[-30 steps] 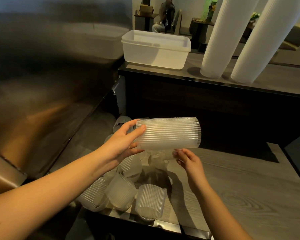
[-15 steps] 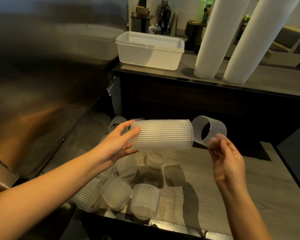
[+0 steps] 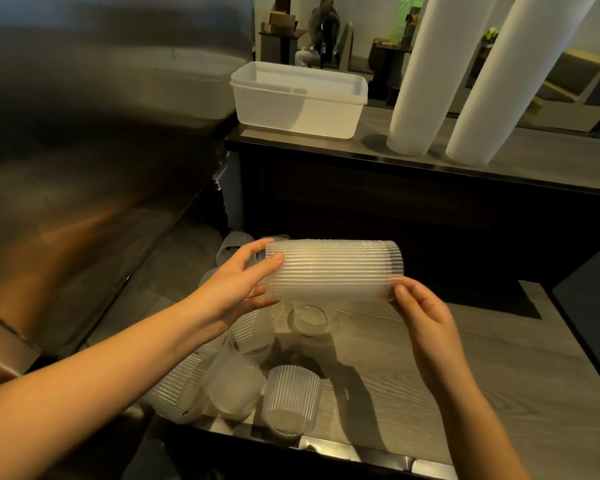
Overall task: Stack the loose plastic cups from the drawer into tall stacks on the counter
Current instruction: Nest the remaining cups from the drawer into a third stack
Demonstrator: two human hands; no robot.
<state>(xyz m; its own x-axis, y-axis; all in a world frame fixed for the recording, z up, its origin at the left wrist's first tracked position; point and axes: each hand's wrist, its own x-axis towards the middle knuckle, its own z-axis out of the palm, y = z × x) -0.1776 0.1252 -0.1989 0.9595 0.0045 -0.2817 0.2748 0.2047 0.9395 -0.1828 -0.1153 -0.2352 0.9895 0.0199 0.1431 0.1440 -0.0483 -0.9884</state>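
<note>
You held a short stack of cups [image 3: 329, 270] sideways between both hands, above the drawer [image 3: 499, 375].

The fingers [image 3: 274, 261] of your left hand [image 3: 234, 289] were curled round the stack's left end and gripped it, while the fingers [image 3: 400, 291] of your right hand [image 3: 426, 323] pinched the rim at its right end. The stack lay level in the air, clear of everything under it. Below, loose cups [image 3: 290, 400] lay tumbled in the left part of the open drawer. Behind, on the raised worktop [image 3: 534, 168], two tall stacks [image 3: 426, 74] stood side by side, with a white tub [image 3: 291, 102] to their left.
</note>
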